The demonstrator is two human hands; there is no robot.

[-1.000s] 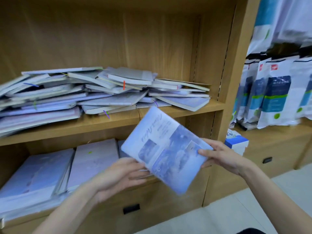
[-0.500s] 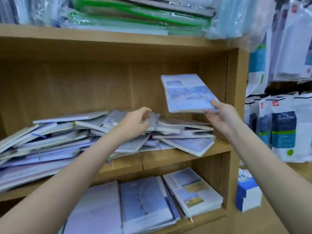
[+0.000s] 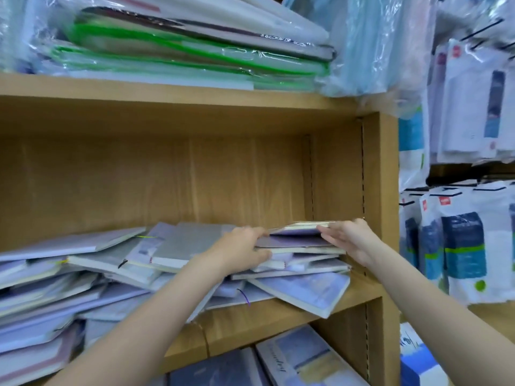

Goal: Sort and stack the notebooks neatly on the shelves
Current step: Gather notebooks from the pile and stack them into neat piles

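Gripping the small stack of notebooks [image 3: 301,243] at the right end of the middle shelf [image 3: 359,295], centre right of the frame, with two hands: left hand [image 3: 242,253] curled round the stack's left edge, thumb below and fingers over the top; right hand [image 3: 349,240] holding the right edge, fingers laid along the upper covers and thumb side against the cabinet's side wall [image 3: 374,204]. Crowding the rest of that shelf, a loose heap of notebooks [image 3: 92,274], tilted and overlapping from the left edge to the centre, too many and too blurred to count. Jutting past the shelf's front lip just below the held stack, one pale blue notebook [image 3: 309,293], tilted. Poking out near it, one purple ribbon marker [image 3: 245,298]. Lying flat on the lower shelf at the bottom centre, two notebooks in view: a dark blue one [image 3: 217,370] and a lighter one with a yellow band [image 3: 303,358]. Resting on the top board [image 3: 167,89] in the upper left, clear plastic bags of folders with green edges [image 3: 181,48]. Hanging in rows at the far right, white and blue packets [image 3: 462,240], well apart from the cabinet. Showing at the bottom right corner, part of a blue and white box [image 3: 418,366].
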